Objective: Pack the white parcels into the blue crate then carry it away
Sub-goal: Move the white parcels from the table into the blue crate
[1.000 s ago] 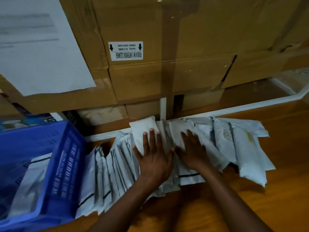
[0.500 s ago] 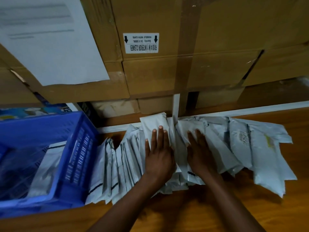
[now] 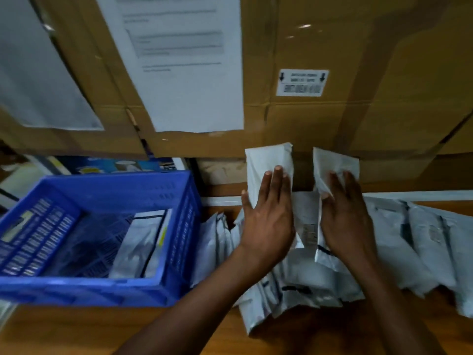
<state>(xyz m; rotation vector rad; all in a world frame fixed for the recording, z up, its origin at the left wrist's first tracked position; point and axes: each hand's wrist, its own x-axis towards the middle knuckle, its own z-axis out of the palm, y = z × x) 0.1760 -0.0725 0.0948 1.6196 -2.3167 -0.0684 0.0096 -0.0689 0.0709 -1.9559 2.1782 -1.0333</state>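
1. Printed sheet (image 3: 184, 73): text blurred, its top cut off by the upper edge.
2. Label (image 3: 302, 82): print too blurred to read.
3. Blue crate (image 3: 102, 290): left end out of view.
4. White parcels (image 3: 422, 242): row runs off at right; several lie partly hidden beneath the left hand (image 3: 266, 226) and right hand (image 3: 348, 221).
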